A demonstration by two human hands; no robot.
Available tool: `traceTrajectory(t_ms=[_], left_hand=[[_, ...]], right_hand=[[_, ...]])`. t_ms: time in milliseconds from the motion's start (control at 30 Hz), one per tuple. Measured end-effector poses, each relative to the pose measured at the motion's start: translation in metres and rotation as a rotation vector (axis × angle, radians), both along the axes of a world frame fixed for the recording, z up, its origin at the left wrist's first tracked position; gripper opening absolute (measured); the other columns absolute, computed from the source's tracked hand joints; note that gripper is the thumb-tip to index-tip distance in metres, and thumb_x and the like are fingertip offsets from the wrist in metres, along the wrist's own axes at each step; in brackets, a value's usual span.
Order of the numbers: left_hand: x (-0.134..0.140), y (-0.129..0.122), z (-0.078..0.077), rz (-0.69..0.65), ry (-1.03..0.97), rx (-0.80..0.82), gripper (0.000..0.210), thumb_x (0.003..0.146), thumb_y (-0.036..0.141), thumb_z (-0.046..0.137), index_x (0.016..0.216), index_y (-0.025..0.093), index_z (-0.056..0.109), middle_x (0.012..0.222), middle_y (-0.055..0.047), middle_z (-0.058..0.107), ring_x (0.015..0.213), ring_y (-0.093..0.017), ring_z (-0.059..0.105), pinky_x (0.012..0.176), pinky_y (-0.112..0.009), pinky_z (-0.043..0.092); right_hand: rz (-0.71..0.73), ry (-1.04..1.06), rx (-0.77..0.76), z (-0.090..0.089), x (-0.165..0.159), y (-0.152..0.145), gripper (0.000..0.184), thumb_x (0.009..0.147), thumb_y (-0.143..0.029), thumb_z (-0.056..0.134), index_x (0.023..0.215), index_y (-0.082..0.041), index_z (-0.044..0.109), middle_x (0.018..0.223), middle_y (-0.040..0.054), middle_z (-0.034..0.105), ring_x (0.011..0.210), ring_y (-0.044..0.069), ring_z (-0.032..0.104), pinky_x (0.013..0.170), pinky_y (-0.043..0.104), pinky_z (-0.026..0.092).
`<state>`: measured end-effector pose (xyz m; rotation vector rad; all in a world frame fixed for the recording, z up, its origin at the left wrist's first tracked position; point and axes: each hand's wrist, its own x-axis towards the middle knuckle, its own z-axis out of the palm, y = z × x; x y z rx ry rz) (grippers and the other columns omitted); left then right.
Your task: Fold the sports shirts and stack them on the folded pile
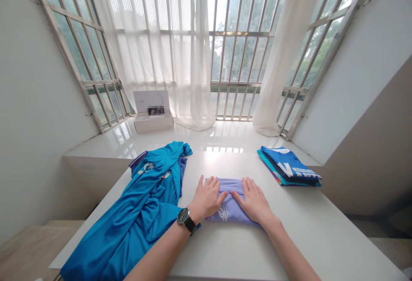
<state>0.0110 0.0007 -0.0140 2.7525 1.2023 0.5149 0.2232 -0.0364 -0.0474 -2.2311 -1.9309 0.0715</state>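
A lavender shirt (232, 207), folded into a compact rectangle with a white print on its front, lies flat on the white table (222, 251). Resting on its left side is my left hand (207, 197), fingers stretched out and a dark-strapped watch (184, 216) on the wrist. My right hand (255, 199) lies flat across the right side, its fingers also extended. Both thumbs point inward over the cloth, close to each other. Neither hand grips anything. Parts of the shirt's two ends are hidden beneath my palms.
Unfolded blue shirts (138, 212) lie heaped along the table's left side, by my left forearm. At the right back sits a stack of folded shirts (289, 167). Behind the table, a white box (153, 123) with its lid raised stands on the windowsill (231, 135), near white curtains (193, 58).
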Motion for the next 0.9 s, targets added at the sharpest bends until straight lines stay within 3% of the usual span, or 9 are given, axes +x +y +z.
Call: traceTrajectory(t_ms=[100,267,367,500,667,800,900], left_hand=[[0.006,-0.011,0.001,-0.042,-0.031,-0.016,0.065,0.102,0.056,0.030,0.145,0.011,0.045,0.151,-0.020,0.046,0.144,-0.034,0.035,0.120,-0.060,0.018],[0.010,-0.025,-0.001,-0.226,-0.051,-0.079,0.075,0.098,0.064,0.032,0.155,0.015,0.031,0.160,-0.016,0.032,0.149,-0.031,0.024,0.121,-0.054,0.020],[0.011,-0.028,-0.005,-0.202,-0.019,-0.124,0.084,0.095,0.069,0.034,0.155,0.010,0.030,0.160,-0.020,0.030,0.149,-0.034,0.024,0.122,-0.053,0.018],[0.013,-0.028,-0.007,-0.173,-0.012,-0.122,0.079,0.096,0.066,0.034,0.155,0.012,0.031,0.159,-0.018,0.031,0.149,-0.032,0.025,0.122,-0.052,0.018],[0.019,-0.042,-0.011,-0.073,0.003,-0.125,0.080,0.096,0.065,0.034,0.155,0.011,0.030,0.159,-0.018,0.032,0.149,-0.034,0.025,0.121,-0.056,0.020],[0.019,-0.059,-0.010,0.028,0.007,-0.116,0.083,0.095,0.066,0.034,0.153,0.006,0.034,0.159,-0.021,0.032,0.149,-0.035,0.023,0.122,-0.056,0.019],[0.024,-0.064,-0.003,0.027,0.019,-0.127,0.084,0.096,0.066,0.032,0.153,0.004,0.034,0.158,-0.022,0.031,0.149,-0.036,0.022,0.122,-0.057,0.017]], right_hand=[[0.029,0.001,-0.011,-0.001,0.002,0.001,0.090,0.093,-0.068,0.033,0.152,-0.001,0.033,0.159,0.0220,0.030,0.149,0.035,0.027,0.121,0.053,0.024],[0.040,-0.009,-0.002,-0.006,0.004,0.003,0.081,0.095,-0.061,0.031,0.152,-0.002,0.035,0.159,0.0206,0.032,0.148,0.034,0.028,0.121,0.052,0.026],[0.038,-0.034,0.028,-0.010,0.006,0.005,0.072,0.098,-0.052,0.030,0.150,-0.003,0.038,0.158,0.0200,0.036,0.147,0.033,0.032,0.120,0.051,0.028],[0.061,-0.053,0.074,-0.012,0.008,0.008,0.064,0.098,-0.041,0.032,0.147,-0.002,0.043,0.154,0.0218,0.041,0.144,0.034,0.038,0.117,0.052,0.033],[0.074,-0.064,0.152,0.001,0.003,0.004,0.058,0.098,-0.038,0.037,0.145,-0.006,0.046,0.154,0.0219,0.042,0.145,0.035,0.036,0.117,0.054,0.030],[0.103,-0.059,0.386,0.012,-0.002,-0.033,0.054,0.098,-0.040,0.039,0.144,-0.014,0.048,0.156,0.0178,0.041,0.147,0.033,0.031,0.120,0.054,0.026],[0.122,0.044,0.501,0.003,-0.007,-0.085,0.054,0.097,-0.046,0.042,0.141,-0.017,0.050,0.153,0.0180,0.044,0.145,0.035,0.035,0.118,0.056,0.033]])
